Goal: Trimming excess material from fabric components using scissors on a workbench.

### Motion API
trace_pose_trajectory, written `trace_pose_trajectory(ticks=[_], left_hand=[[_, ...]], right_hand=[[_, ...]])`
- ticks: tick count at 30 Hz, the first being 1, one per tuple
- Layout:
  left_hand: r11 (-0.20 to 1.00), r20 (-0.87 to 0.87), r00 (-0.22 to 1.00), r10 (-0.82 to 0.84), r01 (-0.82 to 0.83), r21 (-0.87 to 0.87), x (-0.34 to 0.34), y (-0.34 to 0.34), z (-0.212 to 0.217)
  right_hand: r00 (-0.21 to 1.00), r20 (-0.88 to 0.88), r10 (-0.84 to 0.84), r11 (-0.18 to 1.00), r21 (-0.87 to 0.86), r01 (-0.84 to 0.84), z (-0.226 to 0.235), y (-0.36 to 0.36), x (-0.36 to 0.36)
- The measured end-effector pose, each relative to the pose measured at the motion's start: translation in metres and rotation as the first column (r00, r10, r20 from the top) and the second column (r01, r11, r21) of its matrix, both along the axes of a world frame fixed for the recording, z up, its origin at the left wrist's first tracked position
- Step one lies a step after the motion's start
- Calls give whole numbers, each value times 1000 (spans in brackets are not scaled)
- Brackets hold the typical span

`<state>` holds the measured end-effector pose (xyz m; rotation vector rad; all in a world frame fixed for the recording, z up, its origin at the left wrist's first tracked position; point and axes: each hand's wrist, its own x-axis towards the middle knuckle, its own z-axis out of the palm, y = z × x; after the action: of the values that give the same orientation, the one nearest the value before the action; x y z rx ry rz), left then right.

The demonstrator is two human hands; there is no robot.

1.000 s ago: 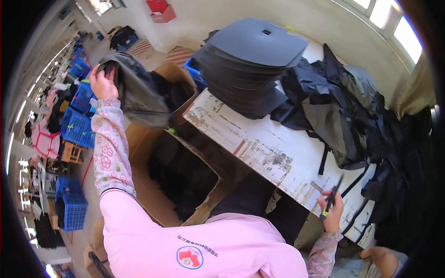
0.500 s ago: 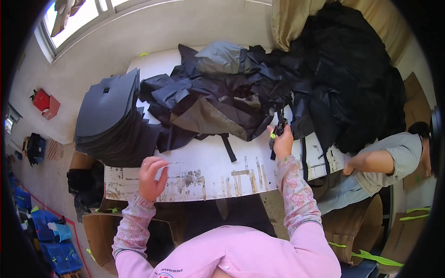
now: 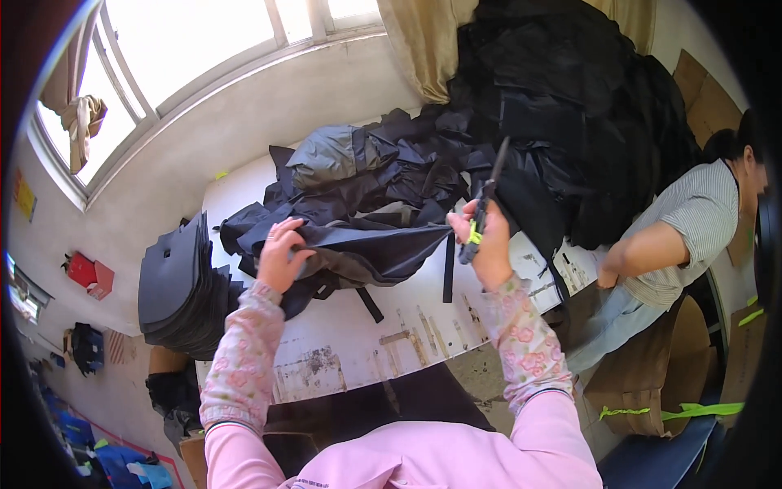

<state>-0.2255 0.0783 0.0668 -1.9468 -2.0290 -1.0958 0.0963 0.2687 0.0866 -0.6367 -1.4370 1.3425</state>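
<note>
My right hand point(image 3: 489, 248) grips a pair of black-handled scissors point(image 3: 491, 183), the narrow blade pointing up and away; a yellow-green strip shows at the handle. The fingertips of that hand also meet the right end of a black fabric piece point(image 3: 379, 244). At its left end, my left hand point(image 3: 281, 257) has fingers and thumb curled on the same fabric. Between both hands the upper edge runs nearly straight, and the cloth sags over the table. Black straps point(image 3: 448, 269) hang from it onto the tabletop.
Behind lies a crumpled heap of black and grey fabric point(image 3: 326, 155), with a larger black pile point(image 3: 562, 106) at far right. Stacked dark panels point(image 3: 175, 273) stand on the left of the worn white table point(image 3: 326, 367). A person point(image 3: 680, 228) is at the right, near cardboard boxes point(image 3: 643, 375).
My left hand has moved forward from above the bare tabletop onto the fabric. The fabric edge is now drawn out between my hands. The scissors blade now points upward. The view has turned.
</note>
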Motion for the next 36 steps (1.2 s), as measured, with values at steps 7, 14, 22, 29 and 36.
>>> trace_pose_trajectory(ticks=[7, 14, 22, 29, 36], left_hand=[[987, 16, 994, -108, 106, 119, 67, -133, 169], [980, 233, 972, 39, -83, 180, 98, -207, 188], [957, 359, 892, 275, -218, -192, 42, -193, 67], [917, 408, 834, 371, -260, -302, 34, -214, 12], [909, 460, 799, 387, -246, -337, 29, -221, -15]], right_hand=[[998, 62, -23, 974, 227, 8, 123, -66, 98], [994, 110, -27, 893, 449, -25, 168, -83, 86], [849, 526, -45, 905, 381, -188, 39, -44, 65], [837, 543, -68, 969, 235, -74, -19, -106, 122], [474, 848, -239, 939, 326, -109, -51, -140, 79]])
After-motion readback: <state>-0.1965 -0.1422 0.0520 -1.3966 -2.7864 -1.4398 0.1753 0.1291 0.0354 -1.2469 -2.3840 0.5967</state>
